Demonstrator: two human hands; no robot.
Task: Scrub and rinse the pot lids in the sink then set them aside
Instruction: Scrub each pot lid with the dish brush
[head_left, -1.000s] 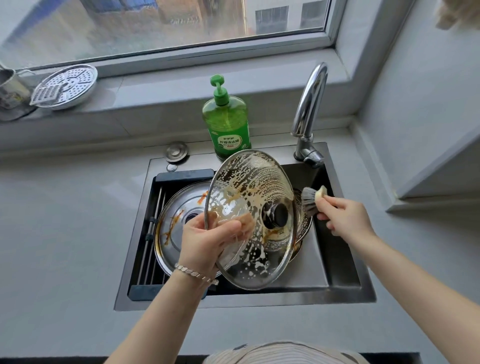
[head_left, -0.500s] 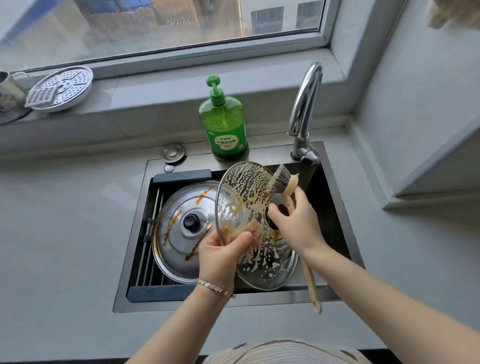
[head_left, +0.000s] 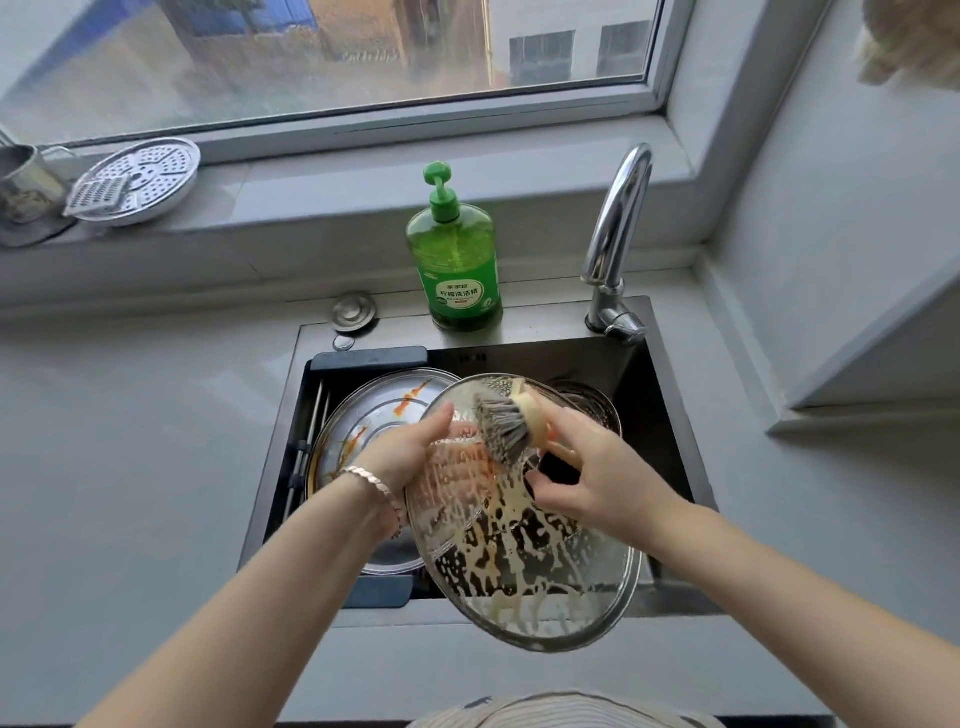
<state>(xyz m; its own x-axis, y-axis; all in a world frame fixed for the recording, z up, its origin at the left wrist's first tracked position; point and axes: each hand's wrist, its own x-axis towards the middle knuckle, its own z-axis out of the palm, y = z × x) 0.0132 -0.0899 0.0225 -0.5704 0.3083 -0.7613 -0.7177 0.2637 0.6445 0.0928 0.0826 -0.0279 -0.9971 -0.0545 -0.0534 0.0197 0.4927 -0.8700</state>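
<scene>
Round steel lid, sauce-streaked, lies flat in the left half of the sink, close to the left wall. Left hand grips the left rim of the domed glass lid, tilted over the sink's front edge and foam-smeared. Right hand clasps the brush, grey bristles against the glass. Open basin lies at right, below the curved chrome tap.

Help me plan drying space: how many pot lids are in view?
2 clearly: the soapy glass lid held over the sink, the stained metal lid lying in it at left. A mostly hidden rim behind may be a third.
</scene>
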